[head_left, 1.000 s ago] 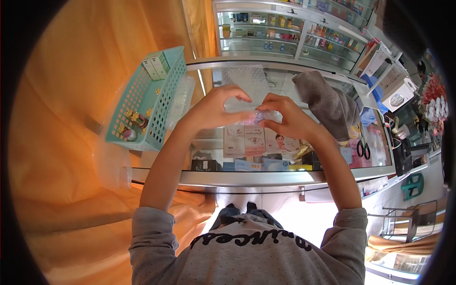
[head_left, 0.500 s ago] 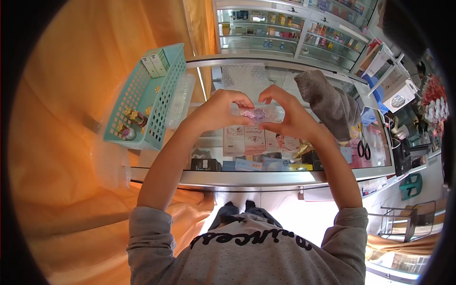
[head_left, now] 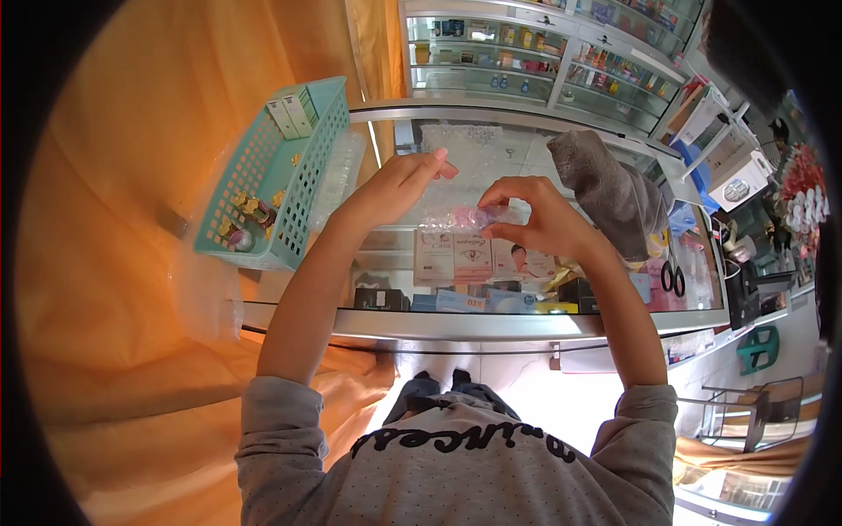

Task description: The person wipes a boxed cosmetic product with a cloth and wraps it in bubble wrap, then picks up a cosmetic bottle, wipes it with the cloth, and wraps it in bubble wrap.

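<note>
A small pinkish-purple item in clear bubble wrap is pinched between the thumb and fingers of my right hand, above the glass counter. My left hand is raised to the left of the wrapped item, apart from it. Its fingers are partly extended and I see nothing held in them. Beyond the hands, a flat sheet of bubble wrap lies on the glass. Under the glass, below my hands, are pink and white boxes, one lettered "Collagen".
At the left stands a mint-green basket with ornate gold-topped bottles and white-green boxes. More bubble wrap lies beside it. A grey cloth and black-handled scissors lie to the right. Glass shelves stand at the back.
My left hand has let go of the bubble-wrapped item and moved up and left. My right hand keeps hold of it and has shifted only slightly.
</note>
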Motion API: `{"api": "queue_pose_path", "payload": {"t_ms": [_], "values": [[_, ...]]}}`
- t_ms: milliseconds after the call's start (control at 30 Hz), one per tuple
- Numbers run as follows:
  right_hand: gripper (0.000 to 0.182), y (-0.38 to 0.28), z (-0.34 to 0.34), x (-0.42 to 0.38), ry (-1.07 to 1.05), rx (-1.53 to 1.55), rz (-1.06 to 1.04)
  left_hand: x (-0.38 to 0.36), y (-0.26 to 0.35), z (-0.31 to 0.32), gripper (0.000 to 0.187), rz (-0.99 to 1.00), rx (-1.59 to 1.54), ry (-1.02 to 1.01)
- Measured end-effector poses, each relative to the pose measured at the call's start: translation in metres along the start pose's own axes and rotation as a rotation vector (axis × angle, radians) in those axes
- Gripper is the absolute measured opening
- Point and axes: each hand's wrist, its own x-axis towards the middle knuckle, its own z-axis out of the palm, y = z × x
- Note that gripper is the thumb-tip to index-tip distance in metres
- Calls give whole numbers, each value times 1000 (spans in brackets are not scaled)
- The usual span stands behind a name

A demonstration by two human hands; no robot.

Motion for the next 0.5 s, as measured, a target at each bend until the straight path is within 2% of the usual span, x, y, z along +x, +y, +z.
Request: {"api": "queue_pose_path", "payload": {"t_ms": [200, 300, 500], "values": [[24, 7, 3, -3, 46, 5, 37, 0, 1, 1, 68, -29, -4, 5], [24, 13, 3, -3, 108, -101, -28, -1, 2, 0, 68, -38, -2, 8], [22, 15, 4, -2, 62, -70, 112, -1, 4, 0, 69, -60, 4, -2]]}}
